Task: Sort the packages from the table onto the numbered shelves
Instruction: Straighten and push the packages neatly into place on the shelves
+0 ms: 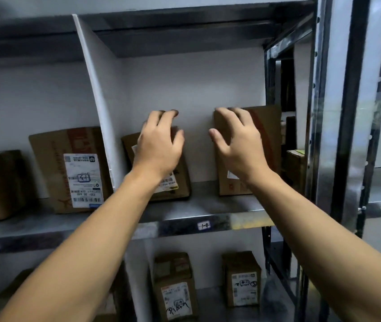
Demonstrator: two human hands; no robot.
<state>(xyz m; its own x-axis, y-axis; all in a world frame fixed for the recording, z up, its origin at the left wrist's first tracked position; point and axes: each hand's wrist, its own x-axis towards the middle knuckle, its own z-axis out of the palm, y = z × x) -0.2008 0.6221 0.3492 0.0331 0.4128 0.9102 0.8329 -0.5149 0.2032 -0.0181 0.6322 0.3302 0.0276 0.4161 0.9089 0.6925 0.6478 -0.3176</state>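
Two cardboard boxes stand on my shelf (208,205). My left hand (159,147) covers the small labelled box (182,182), my right hand (236,145) the taller box (266,126), fingers spread, gripping nothing.

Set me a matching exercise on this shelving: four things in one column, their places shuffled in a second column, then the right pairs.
Things
1. short cardboard box
2. tall cardboard box
3. box with the large white label
4. small white tag

Places
A. on the front edge of the upper shelf
B. left of the white divider
C. at the bay's right end, nearest the metal upright
D. just right of the white divider

Pairs: 1-D, 2-C, 3-B, 4-A
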